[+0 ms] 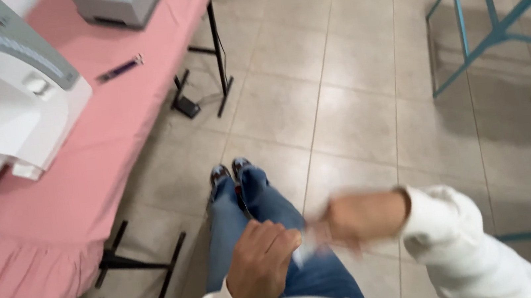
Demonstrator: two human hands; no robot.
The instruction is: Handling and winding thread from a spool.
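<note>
Pink table [109, 120] far left, white sewing machine [0, 99] on it. Near centre, over jeans [266, 215]: left hand [262, 262] pinched on small white scrap [305, 254]; right hand [360, 217] blurred beside it, grip unclear.

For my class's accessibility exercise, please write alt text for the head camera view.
A seated person's left hand and motion-blurred right hand meet over blue-jeaned legs, pinching a small pale item too blurred to identify. A white sewing machine sits on a pink cloth-covered table to the left, above a beige tiled floor.
</note>
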